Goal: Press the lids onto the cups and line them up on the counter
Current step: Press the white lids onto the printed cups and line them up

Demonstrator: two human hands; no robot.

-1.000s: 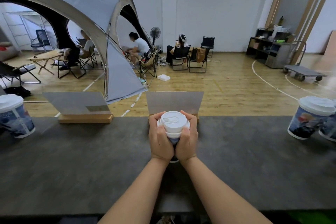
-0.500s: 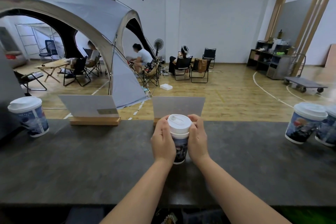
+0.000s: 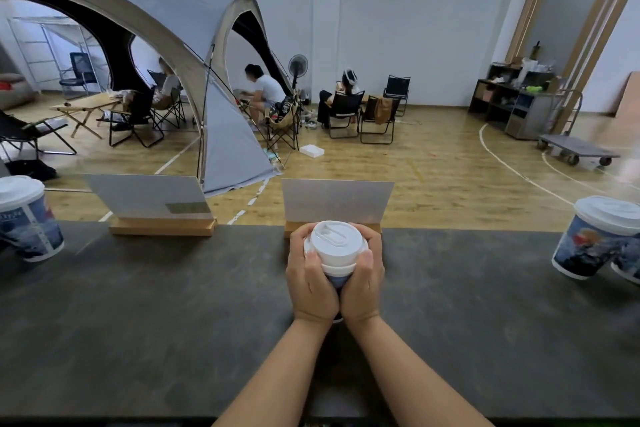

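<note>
The cup (image 3: 337, 279) stands on the dark counter (image 3: 173, 305), directly in front of the centre card stand (image 3: 337, 201), which serves as the landmark here. Both hands enclose it. The left hand (image 3: 311, 282) wraps the left side of the cup, with its thumb lying against the skirt of the white lid (image 3: 335, 243). The right hand (image 3: 363, 282) wraps the right side in mirror fashion, thumb also at the lid's edge. Neither hand is free; both grasp the cup.

Change from half a second ago: the hands sat lower and further apart on the cup body, leaving the printed wall visible. They have since closed together and moved up, so that the fingers now ring the lid rim. The cup itself remains in front of the centre card stand.

Judgement: this is the seating step, with pressure applied round the rim. The lid appears level; whether it is fully snapped on cannot be confirmed.

Far left of the card stand, one lidded cup (image 3: 27, 218) stands on the counter. Far right, a second lidded cup (image 3: 595, 236) stands with another partly visible behind it. Alignment of the held cup with these is not yet done.
</note>
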